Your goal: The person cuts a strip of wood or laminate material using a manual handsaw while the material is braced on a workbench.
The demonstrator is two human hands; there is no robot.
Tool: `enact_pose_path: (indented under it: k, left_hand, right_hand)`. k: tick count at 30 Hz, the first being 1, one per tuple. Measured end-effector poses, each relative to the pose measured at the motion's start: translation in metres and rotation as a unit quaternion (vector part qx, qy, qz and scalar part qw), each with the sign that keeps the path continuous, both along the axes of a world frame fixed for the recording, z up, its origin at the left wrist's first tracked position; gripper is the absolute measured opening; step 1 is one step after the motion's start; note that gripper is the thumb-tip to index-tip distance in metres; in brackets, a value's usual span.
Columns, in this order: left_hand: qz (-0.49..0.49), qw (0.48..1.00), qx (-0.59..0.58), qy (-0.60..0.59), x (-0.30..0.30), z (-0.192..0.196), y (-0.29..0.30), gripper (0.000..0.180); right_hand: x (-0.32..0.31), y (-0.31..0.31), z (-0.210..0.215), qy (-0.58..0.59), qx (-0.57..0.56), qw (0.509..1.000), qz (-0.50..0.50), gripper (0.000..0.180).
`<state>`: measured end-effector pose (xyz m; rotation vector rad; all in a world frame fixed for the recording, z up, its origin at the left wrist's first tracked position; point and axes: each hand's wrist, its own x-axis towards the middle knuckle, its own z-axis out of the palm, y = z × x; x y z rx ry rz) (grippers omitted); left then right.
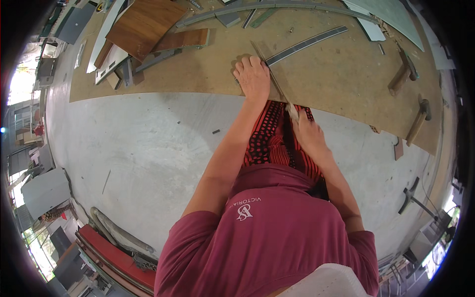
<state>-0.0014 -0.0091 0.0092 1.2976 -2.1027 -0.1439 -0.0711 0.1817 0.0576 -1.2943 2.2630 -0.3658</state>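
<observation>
A narrow dark grey strip point(308, 46) with pale edges lies slantwise on the brown board-topped table. My left hand point(253, 76) presses on its left end, the fingers bent over it and hiding that part. In my right hand point(309, 133), at the table's near edge, is the pale handle of what looks like a handsaw point(278, 87), seen nearly edge-on. Its long thin blade runs away from me, just right of my left hand, and crosses the strip. Whether the blade has cut into the strip is too small to tell.
Wood-grain boards point(146, 27) and offcuts are piled at the table's far left. A long grey strip point(277, 5) curves along the back. Two hammers, one at the right point(404, 72) and one nearer the corner point(419, 121), lie there. Small scraps dot the concrete floor point(143, 143).
</observation>
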Motion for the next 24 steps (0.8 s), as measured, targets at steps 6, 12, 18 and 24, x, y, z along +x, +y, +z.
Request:
enact_pose_path:
  k: [6, 12, 18, 24]
  left_hand:
    - [-0.002, 1.0, 0.008, 0.005, 0.0, -0.001, 0.0, 0.014]
    - [0.003, 1.0, 0.007, 0.001, 0.002, -0.001, -0.001, 0.014]
    - [-0.004, 1.0, 0.005, -0.004, 0.002, 0.002, -0.002, 0.015]
    - [0.002, 1.0, 0.002, -0.003, 0.001, -0.003, 0.0, 0.015]
  right_hand:
    - [-0.008, -0.012, 0.013, 0.031, -0.022, 0.999, 0.002, 0.03]
    - [0.002, 0.06, 0.013, -0.017, 0.066, 0.997, -0.035, 0.028]
    - [0.001, 0.037, 0.017, -0.015, 0.06, 0.998, -0.029, 0.028]
    - [-0.005, -0.025, 0.007, 0.027, -0.036, 0.999, 0.01, 0.028]
